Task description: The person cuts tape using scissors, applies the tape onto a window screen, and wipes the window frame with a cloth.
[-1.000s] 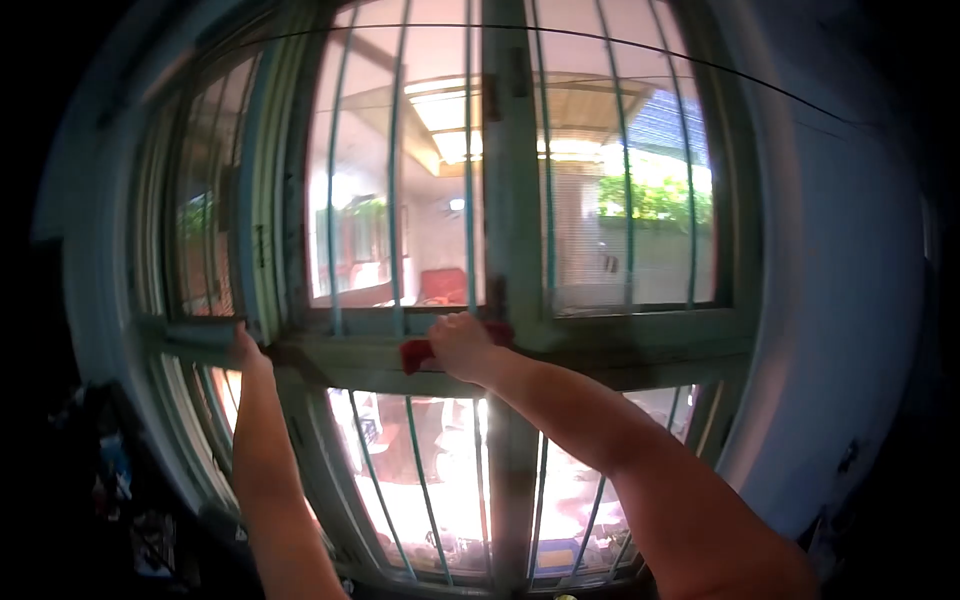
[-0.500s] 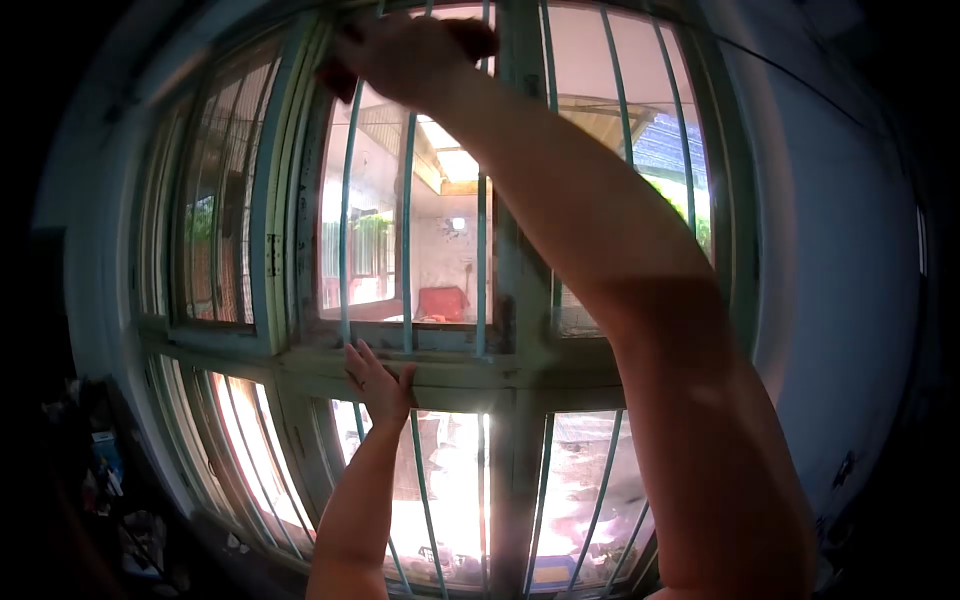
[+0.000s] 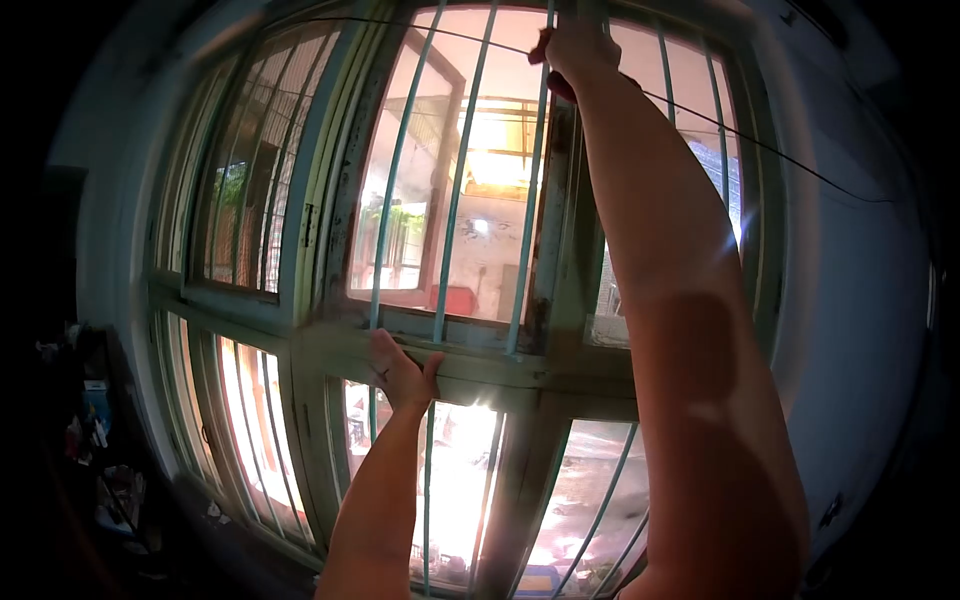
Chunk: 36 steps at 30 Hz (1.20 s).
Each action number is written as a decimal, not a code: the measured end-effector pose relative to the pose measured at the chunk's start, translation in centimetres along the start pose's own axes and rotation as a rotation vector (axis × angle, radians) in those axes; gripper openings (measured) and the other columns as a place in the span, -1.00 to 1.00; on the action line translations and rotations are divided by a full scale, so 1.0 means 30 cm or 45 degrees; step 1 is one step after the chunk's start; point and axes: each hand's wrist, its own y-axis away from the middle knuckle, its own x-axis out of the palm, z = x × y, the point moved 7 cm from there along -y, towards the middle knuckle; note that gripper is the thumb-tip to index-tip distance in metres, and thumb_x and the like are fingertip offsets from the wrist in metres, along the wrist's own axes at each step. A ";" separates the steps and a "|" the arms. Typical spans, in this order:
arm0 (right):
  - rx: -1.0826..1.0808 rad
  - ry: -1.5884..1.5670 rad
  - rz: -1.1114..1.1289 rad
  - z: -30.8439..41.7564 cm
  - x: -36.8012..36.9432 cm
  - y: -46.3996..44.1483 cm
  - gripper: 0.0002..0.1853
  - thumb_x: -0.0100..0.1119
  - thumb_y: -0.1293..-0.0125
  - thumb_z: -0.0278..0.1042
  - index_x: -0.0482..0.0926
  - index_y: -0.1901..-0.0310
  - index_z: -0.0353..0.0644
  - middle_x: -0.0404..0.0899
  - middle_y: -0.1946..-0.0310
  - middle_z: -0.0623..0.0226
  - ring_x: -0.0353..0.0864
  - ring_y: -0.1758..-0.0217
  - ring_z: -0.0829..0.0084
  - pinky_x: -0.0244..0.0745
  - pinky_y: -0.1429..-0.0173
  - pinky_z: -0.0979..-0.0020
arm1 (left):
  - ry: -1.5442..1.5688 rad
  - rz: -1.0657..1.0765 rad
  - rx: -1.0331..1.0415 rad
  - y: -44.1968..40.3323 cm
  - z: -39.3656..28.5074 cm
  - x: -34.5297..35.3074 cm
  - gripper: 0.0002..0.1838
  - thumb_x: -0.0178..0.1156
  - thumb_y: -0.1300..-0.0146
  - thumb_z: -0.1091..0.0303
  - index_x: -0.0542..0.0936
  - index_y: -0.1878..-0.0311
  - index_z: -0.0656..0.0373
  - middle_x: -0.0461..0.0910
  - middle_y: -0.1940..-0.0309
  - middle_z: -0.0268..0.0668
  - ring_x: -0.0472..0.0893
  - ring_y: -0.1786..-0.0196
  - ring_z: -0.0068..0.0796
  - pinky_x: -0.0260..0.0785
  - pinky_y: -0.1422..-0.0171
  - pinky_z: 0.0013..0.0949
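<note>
A dark red cloth [image 3: 561,87] is bunched under my right hand [image 3: 583,45], whose fingers are closed on it high on the window's central upright [image 3: 570,190]. Parts of the cloth show on both sides of the hand. My left hand [image 3: 403,372] is at the horizontal rail [image 3: 480,370] below the upper panes, thumb and fingers apart, with nothing in it. Vertical teal bars [image 3: 455,180] stand in front of the glass. My right forearm hides part of the right-hand pane.
A thin dark wire [image 3: 770,143] crosses the upper window and slopes down to the right. Side panes [image 3: 240,200] stand at the left, with dark clutter [image 3: 120,500] at the lower left. A pale wall [image 3: 850,250] lies at the right.
My right hand rose from the middle rail with the cloth, then moved right to the central upright. My left hand moved right along the rail from the left frame. The view has shifted.
</note>
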 end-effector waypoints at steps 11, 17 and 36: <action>0.439 -0.740 0.715 0.064 0.199 0.125 -0.81 -0.01 -0.17 -0.30 0.64 0.39 -0.07 0.60 0.49 0.25 0.58 0.50 0.41 0.49 0.33 0.29 | -0.056 0.040 -0.012 -0.001 0.009 0.010 0.15 0.13 0.01 -0.28 -0.28 -0.37 0.23 -0.24 -0.40 -0.06 -0.25 -0.44 -0.12 -0.53 -0.36 0.15; -0.407 0.011 0.859 0.150 0.266 0.042 -0.80 0.24 0.01 -0.38 0.62 0.30 -0.20 0.62 0.35 0.28 0.56 0.40 0.36 0.45 0.35 0.35 | -0.080 0.107 -0.060 -0.005 0.011 0.016 0.19 0.10 0.06 -0.37 -0.30 -0.37 0.22 -0.26 -0.40 -0.08 -0.26 -0.45 -0.16 -0.54 -0.36 0.14; -0.687 0.239 0.061 0.238 -0.171 0.200 -0.70 -0.02 -0.22 -0.11 0.62 0.22 -0.09 0.61 0.23 0.22 0.60 0.13 0.25 0.47 0.11 0.27 | 0.949 0.064 0.227 -0.515 -0.579 -0.373 -0.53 -0.05 -0.30 0.02 0.40 -0.11 0.17 0.53 0.08 -0.21 0.50 0.01 -0.27 0.22 -0.14 -0.30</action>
